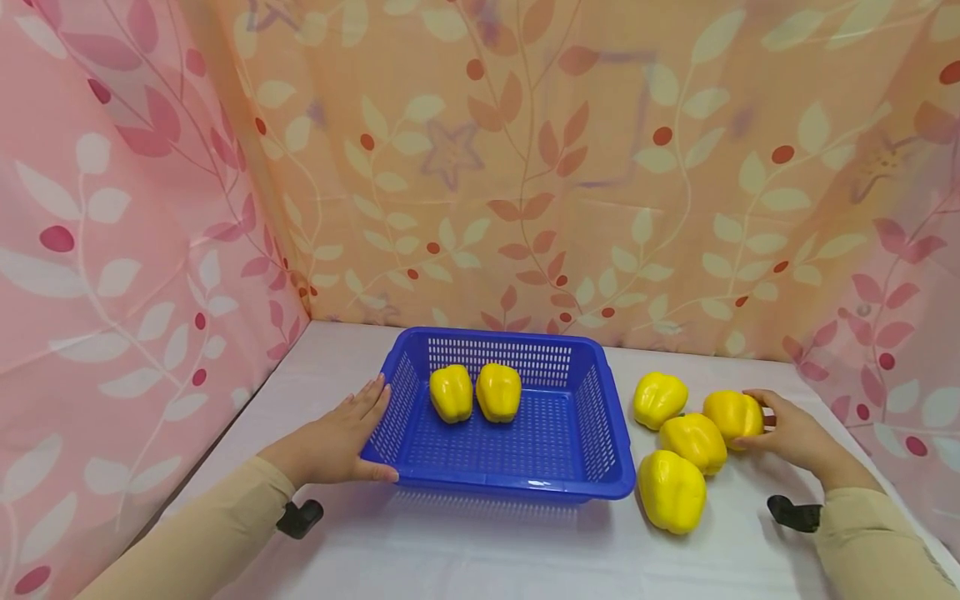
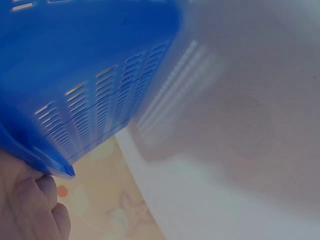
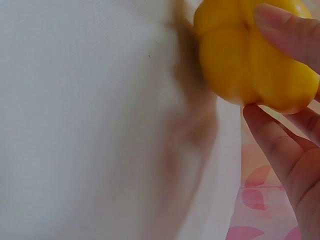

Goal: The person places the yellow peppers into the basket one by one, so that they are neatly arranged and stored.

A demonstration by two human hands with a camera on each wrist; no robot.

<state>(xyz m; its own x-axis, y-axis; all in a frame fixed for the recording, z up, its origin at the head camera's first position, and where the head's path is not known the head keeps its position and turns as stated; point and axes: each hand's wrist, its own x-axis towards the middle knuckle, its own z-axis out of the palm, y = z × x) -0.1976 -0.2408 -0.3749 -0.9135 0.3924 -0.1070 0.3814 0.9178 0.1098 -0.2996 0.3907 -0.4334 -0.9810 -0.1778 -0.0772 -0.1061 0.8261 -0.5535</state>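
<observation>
A blue plastic basket point(image 1: 510, 483) with slotted walls holds two yellow bell peppers, one on the left point(image 1: 452, 393) and one beside it point(image 1: 498, 392). My left hand point(image 1: 337, 437) rests against its left side, fingers extended along the rim and thumb at the front corner. In the left wrist view, the fingertips point(image 2: 47, 192) lie at the basket rim point(image 2: 37, 155). Right of the basket, my right hand point(image 1: 798, 437) holds a yellow bell pepper point(image 1: 731, 417) between thumb and fingers. The right wrist view shows this pepper point(image 3: 235, 65) with the thumb across it.
Between the basket and my right hand lie three more yellow bell peppers: a back one point(image 1: 660, 400), a middle one point(image 1: 693, 443) and a front one point(image 1: 672, 493). A white cloth point(image 1: 450, 558) covers the table. Floral curtains point(image 1: 480, 167) close off the back and sides.
</observation>
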